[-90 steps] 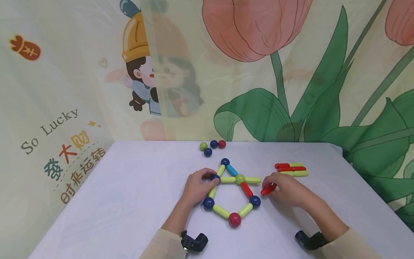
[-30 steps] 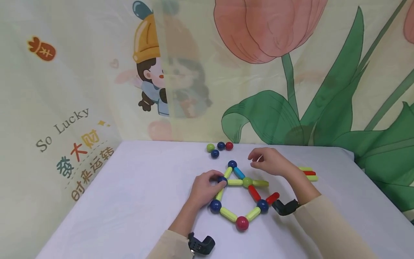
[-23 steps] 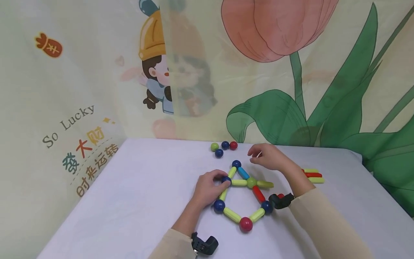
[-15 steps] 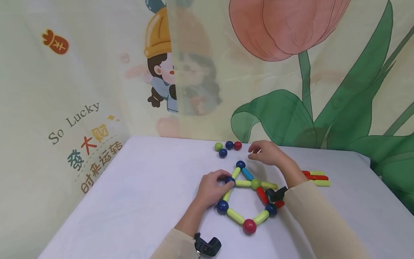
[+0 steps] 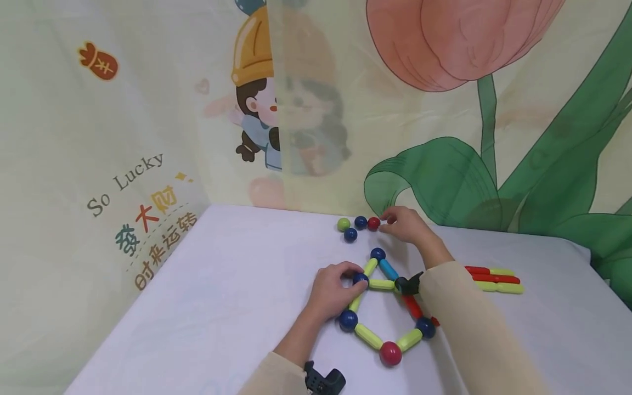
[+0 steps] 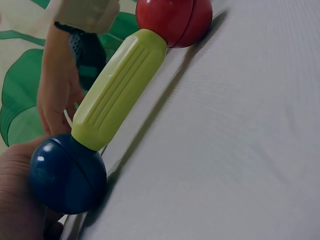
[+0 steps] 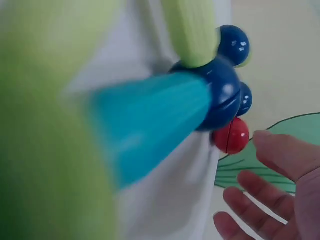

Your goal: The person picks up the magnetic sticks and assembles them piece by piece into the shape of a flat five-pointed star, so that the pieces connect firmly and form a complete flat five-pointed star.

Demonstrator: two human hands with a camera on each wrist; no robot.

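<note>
A person sat at a desk (image 5: 222, 307) covered in white cloth, both arms in cream sleeves. On the desk lay a flat figure (image 5: 382, 304) built from short rods joined by balls: yellow-green, blue and red rods, with dark blue balls at the corners and a red ball at the near point.

The left hand (image 5: 332, 291) rested at the figure's left side, its fingers and thumb curled round a dark blue ball (image 5: 360, 279) at a joint.

The right hand (image 5: 406, 225) reached across the figure to the far edge of the desk. Its fingers were loosely spread and held nothing; the fingertips lay just beside a loose red ball (image 5: 373, 223), and the wrist view showed a small gap between them. That red ball sat in a small cluster with two dark blue balls (image 5: 361, 222) and a yellow-green ball (image 5: 343, 224).

To the right, well apart from the figure, lay spare red and yellow-green rods (image 5: 494, 278). A printed curtain hung behind the desk.
</note>
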